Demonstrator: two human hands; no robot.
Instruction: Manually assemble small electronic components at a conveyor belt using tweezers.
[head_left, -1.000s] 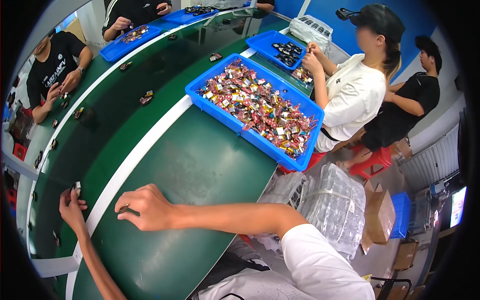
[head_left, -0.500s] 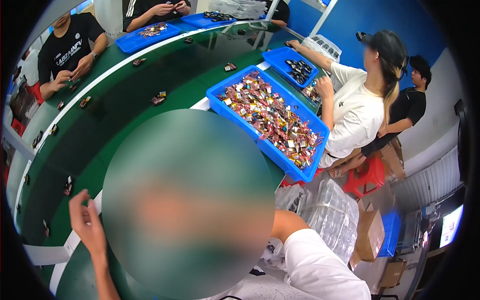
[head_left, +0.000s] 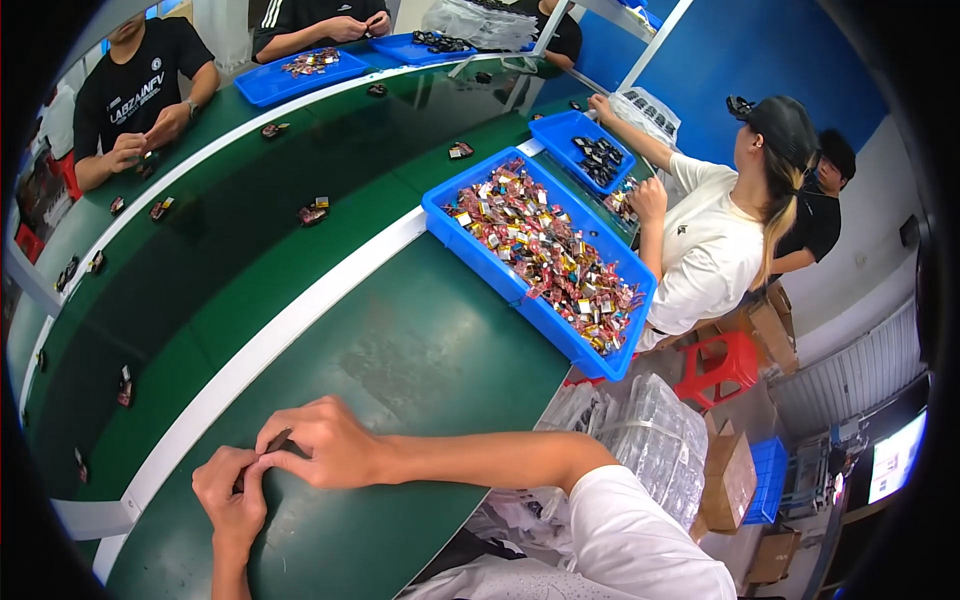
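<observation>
My left hand (head_left: 230, 492) and my right hand (head_left: 325, 442) meet low on the left, above the dark green worktop (head_left: 400, 350). Pinched between the fingers of the right is a small dark piece (head_left: 277, 441). The left hand's fingers are closed around the same spot, with something dark showing at its curled fingers. Most of what they hold is covered by the fingers, so its kind cannot be told. Farther off to the right stands a blue tray (head_left: 440, 215), heaped with small electronic parts with reddish wires and yellow and white pieces.
A white rail (head_left: 290, 320) divides the worktop from a green conveyor belt (head_left: 230, 270) carrying scattered small assemblies. A person in a white shirt (head_left: 715, 245) works beside a smaller blue tray (head_left: 555, 130). Plastic-wrapped stacks (head_left: 655, 440) and a red stool (head_left: 718, 365) stand at right.
My left hand has moved right and down, from raised beside the rail to my right hand. A blurred patch covered my right hand before; now it shows, pinching the dark piece.
</observation>
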